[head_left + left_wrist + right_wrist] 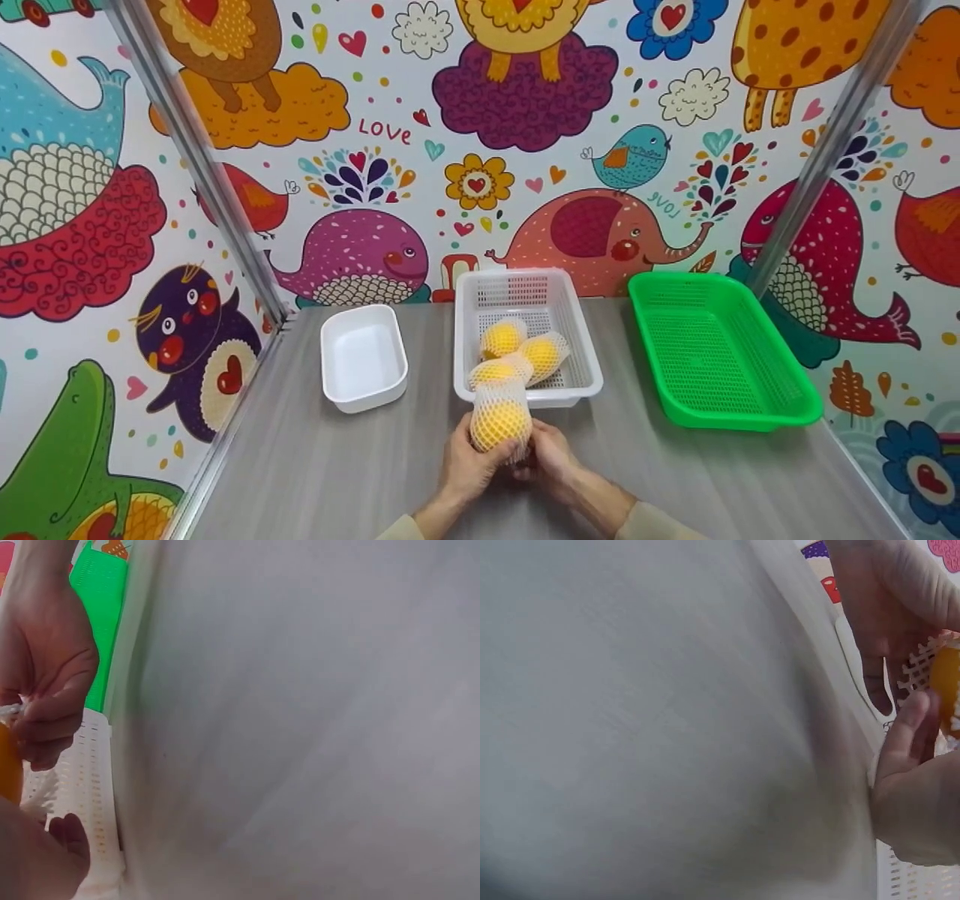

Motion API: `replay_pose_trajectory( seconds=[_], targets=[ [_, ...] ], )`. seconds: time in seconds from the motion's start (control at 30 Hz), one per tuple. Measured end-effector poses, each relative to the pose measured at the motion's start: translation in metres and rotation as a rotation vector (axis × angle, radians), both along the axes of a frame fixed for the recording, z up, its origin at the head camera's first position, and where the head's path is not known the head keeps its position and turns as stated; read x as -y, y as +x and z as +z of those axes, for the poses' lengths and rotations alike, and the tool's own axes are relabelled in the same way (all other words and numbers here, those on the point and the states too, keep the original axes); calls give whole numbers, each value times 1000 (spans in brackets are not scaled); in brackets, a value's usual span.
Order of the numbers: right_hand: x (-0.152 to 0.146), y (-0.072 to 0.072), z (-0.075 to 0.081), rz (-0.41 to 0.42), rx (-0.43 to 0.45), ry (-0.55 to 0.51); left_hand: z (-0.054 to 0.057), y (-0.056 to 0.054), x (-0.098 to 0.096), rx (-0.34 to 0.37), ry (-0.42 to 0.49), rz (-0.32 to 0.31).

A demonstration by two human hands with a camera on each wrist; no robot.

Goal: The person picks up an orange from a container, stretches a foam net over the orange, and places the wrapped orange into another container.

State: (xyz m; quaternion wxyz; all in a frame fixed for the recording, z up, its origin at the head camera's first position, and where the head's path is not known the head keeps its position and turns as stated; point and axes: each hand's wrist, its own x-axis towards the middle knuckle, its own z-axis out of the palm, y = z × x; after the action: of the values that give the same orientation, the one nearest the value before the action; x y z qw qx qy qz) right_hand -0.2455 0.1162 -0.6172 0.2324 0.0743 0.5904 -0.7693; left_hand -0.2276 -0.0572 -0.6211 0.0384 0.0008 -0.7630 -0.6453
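At the front of the white basket, my left hand (466, 466) holds a yellow round fruit (501, 424) in a white foam net sleeve, its fingers round the left side. My right hand (556, 459) pinches the sleeve's near end; in the left wrist view the fingers (52, 720) of that hand close on the net's edge. From the right wrist, the net (922, 667) is spread at its edge around the orange-yellow skin. Just beyond, several more netted yellow fruits (504, 339) lie in the white basket (589, 352). The sleeve's far end overlaps the basket's front rim.
A small white tray (364, 360) stands to the left on the grey table (300, 465). On the right sits a green perforated basket (712, 352). Printed walls with metal corner posts (832, 142) enclose the table at the back and sides.
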Motion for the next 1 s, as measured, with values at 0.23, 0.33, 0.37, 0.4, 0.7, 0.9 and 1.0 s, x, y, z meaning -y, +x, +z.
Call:
replay_pose_trajectory(
  seconds=[0.23,0.33,0.37,0.4,0.7,0.9,1.0],
  targets=[
    [-1,3,5,88,-18,-3,5,-4,2,-22,167,15],
    [-3,3,6,100,-46,23,6,-4,3,-26,203,3],
    [-4,3,6,99,-61,35,7,-5,4,-29,207,0],
    [-5,4,7,94,-77,49,8,-5,5,-33,207,-1],
    [-15,4,18,59,-350,235,23,-12,16,-118,156,2],
    [-21,1,25,6,-858,588,41,-23,27,-159,60,27],
    [-25,-4,23,-88,-1185,820,50,-30,31,-171,13,33]
  ],
)
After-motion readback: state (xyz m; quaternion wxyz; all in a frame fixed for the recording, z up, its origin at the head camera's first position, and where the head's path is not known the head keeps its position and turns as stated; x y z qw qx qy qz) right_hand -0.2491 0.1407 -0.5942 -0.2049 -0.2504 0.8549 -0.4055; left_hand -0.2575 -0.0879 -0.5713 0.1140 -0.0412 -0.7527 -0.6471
